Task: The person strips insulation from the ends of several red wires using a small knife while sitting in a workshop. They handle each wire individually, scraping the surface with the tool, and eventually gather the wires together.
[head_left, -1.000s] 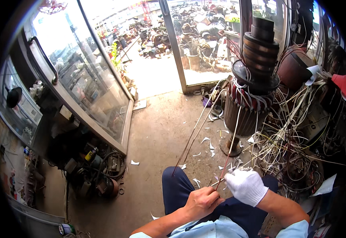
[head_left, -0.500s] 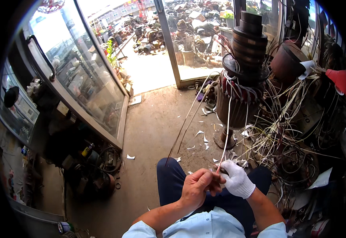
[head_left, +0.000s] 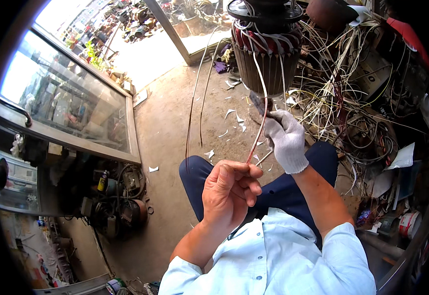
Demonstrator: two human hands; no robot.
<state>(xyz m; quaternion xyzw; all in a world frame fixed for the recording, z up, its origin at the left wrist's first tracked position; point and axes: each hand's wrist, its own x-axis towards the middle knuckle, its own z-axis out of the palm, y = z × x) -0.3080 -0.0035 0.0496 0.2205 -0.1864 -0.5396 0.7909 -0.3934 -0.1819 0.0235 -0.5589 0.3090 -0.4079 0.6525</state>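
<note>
My bare left hand (head_left: 229, 189) is closed, its thumb and fingertips pinching the lower end of a wire (head_left: 262, 81). The wire is white-sleeved above and bare, reddish copper near my fingers. It runs down from a ribbed motor armature (head_left: 265, 64) with red and white windings, which stands upright before me. My right hand (head_left: 287, 140), in a white knit glove, is closed beside the wire, higher up than the left. A dark, flat, blade-like tool (head_left: 258, 103) juts from its fingertips behind the wire; its exact kind is unclear. Two dark bare wires (head_left: 205, 93) arch out to the left.
White scraps (head_left: 239, 120) litter the floor below the armature. A heap of tangled wires (head_left: 340, 93) fills the right side. At left, a glass door (head_left: 72, 113) stands ajar, with dark machine parts (head_left: 126, 214) by it. Scrap piles lie outside the doorway.
The view has tilted down. My right hand has moved up the wire, away from my left, and the dark tool now shows in it. The left still pinches the wire end.
</note>
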